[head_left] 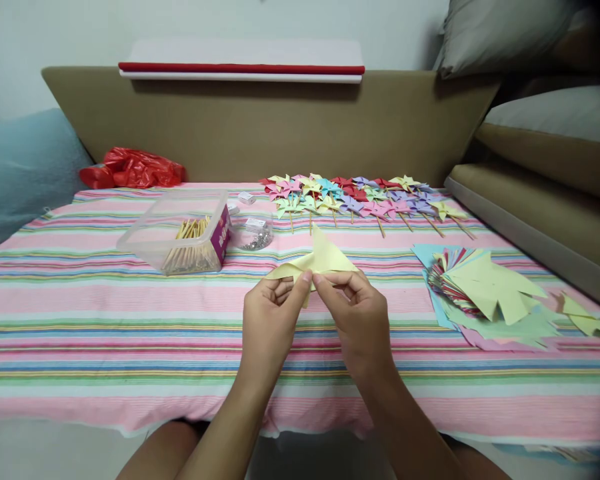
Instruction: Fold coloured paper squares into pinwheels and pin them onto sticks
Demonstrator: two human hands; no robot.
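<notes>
Both hands are pinching one pale-yellow sheet of cut paper (330,255) just above a pink cloth with multicoloured stripes (180,350). The left hand (271,320) and the right hand (364,317) grip it between thumbs and curled fingers, the thumb tips almost meeting at its near edge; one broad point stands up beyond them.

The step looks to me like bringing the paper's points in towards its middle. It would go best with light, even thumb pressure, the gathered layers lined up, and the bends left rounded rather than creased; thin paper like this probably crumples easily.

Ahead and left of the hands sits a clear plastic box (147,225) of thin wooden sticks (193,230). Its purple label (221,235) carries pale writing, too slanted from here to read. Nearer, a clear round dish (237,241) holds small silvery metal pieces (261,239) and a little white box (255,225) whose print is too small to make out. Colourful paper pinwheels (330,189) lie beyond the hands, and a fanned pile of cut paper (495,287) lies to their right.
</notes>
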